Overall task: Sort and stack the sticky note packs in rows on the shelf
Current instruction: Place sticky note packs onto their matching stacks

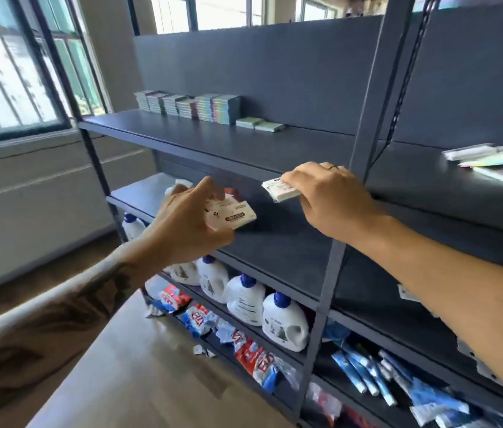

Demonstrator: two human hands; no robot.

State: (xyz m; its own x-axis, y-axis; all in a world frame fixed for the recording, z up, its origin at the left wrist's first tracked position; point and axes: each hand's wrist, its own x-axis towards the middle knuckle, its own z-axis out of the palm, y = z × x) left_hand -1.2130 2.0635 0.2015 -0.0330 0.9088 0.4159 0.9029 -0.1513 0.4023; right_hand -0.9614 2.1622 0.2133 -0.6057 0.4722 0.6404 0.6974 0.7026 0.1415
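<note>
white printed pack [231, 215], label up

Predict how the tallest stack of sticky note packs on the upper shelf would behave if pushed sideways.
The tallest stack is loose packs piled high, so it would likely shear or topple. Its neighbour stack touches one side and may brace it.

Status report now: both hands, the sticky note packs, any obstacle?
Left hand grips one pack. Right hand grips another pack. Stacked row on upper shelf. Path clear.
</note>
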